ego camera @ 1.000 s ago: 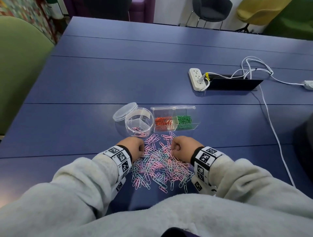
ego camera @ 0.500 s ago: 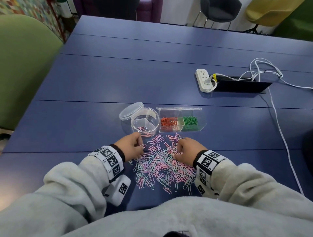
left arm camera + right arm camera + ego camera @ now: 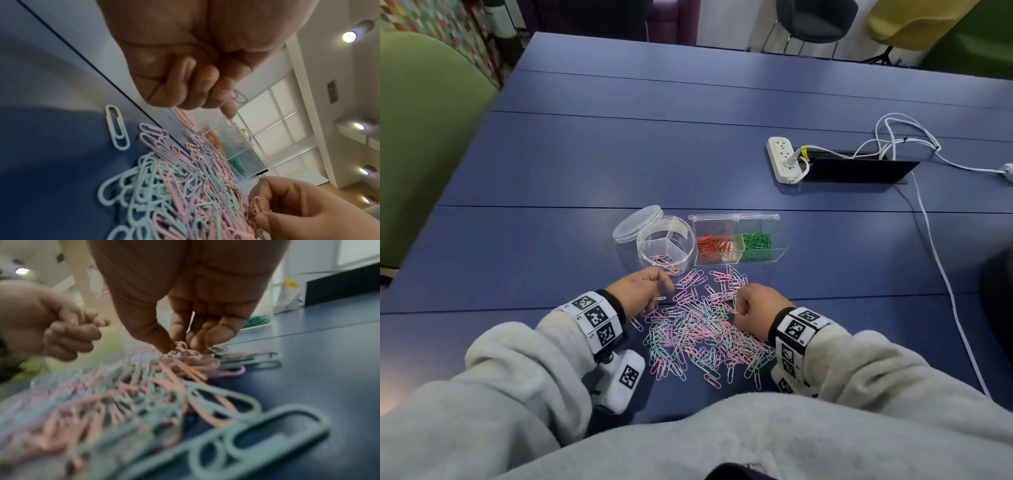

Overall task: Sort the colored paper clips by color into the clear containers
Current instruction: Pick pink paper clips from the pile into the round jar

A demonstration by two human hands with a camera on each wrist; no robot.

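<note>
Nearest the person, on the blue counter (image 3: pixel 551 246), lies the pile of paper clips (image 3: pixel 698 329), pink, lilac and pale blue. Left of the pile, the left hand (image 3: pixel 643 291) has its fingers curled, pinching a lilac clip (image 3: pixel 239 97) at the fingertips. At the pile's right edge, the right hand (image 3: pixel 755 308) pinches pink clips (image 3: pixel 180 347) between thumb and fingers. Just beyond the pile stands a round clear tub (image 3: pixel 666 245) with a few pink clips inside, its lid (image 3: pixel 637 224) leaning behind. Right of the tub, touching it, a clear box (image 3: pixel 738 240) holds orange and green clips in separate halves. Farther off lies a power strip (image 3: pixel 782 159).
</note>
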